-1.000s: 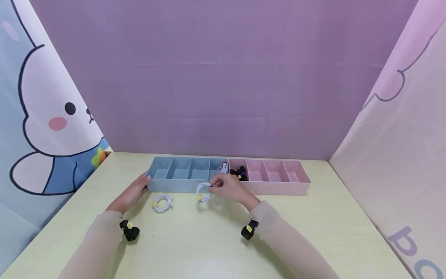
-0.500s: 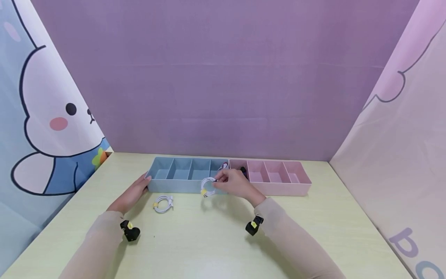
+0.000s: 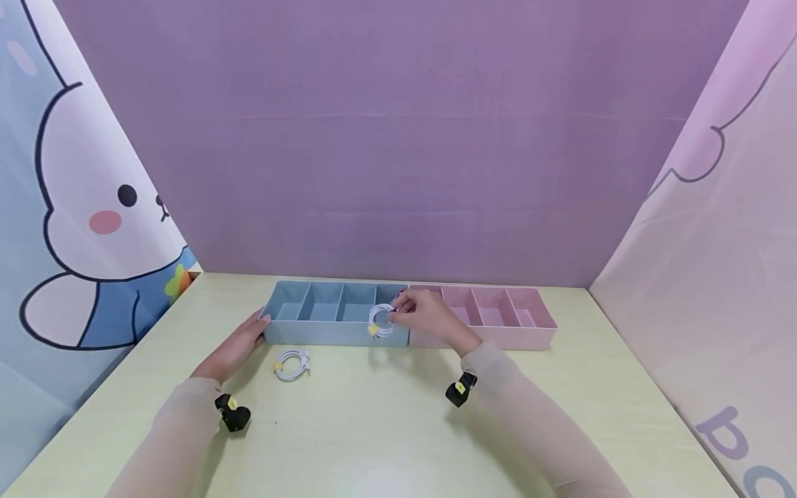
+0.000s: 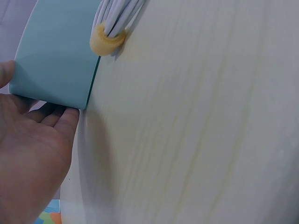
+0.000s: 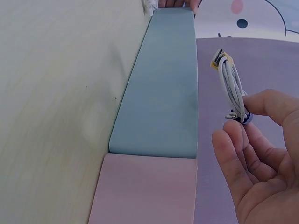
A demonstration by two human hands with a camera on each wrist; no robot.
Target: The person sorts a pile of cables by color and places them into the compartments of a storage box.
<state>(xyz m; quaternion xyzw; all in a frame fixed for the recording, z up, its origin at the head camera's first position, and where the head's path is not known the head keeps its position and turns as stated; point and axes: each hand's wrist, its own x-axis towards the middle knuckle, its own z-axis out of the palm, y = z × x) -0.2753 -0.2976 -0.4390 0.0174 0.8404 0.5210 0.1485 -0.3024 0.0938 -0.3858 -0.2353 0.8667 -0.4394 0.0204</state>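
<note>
Thumb and index finger of my right hand (image 3: 429, 318) pinch a coiled white charging cable (image 5: 230, 84), held up at the front rim of the blue divided box (image 3: 324, 333), by its right end. A yellow tie and a dark blue tie wrap this coil, and a metal plug shows at its tip. My left hand (image 3: 239, 342) grips the left end of the blue box, thumb at the front corner and fingers against the end wall. On the table before that box lies a second coiled white cable (image 3: 289, 377) with a yellow tie.
A pink divided box (image 3: 510, 337) butts against the blue one's right end. My right hand hides most of its left compartment. Behind both boxes rises a purple backdrop (image 3: 398, 152), with printed cloth at either side of the table (image 3: 349, 429).
My right hand has lifted the cable up and to the right, from in front of the blue box to its rim. My left hand has stayed in place.
</note>
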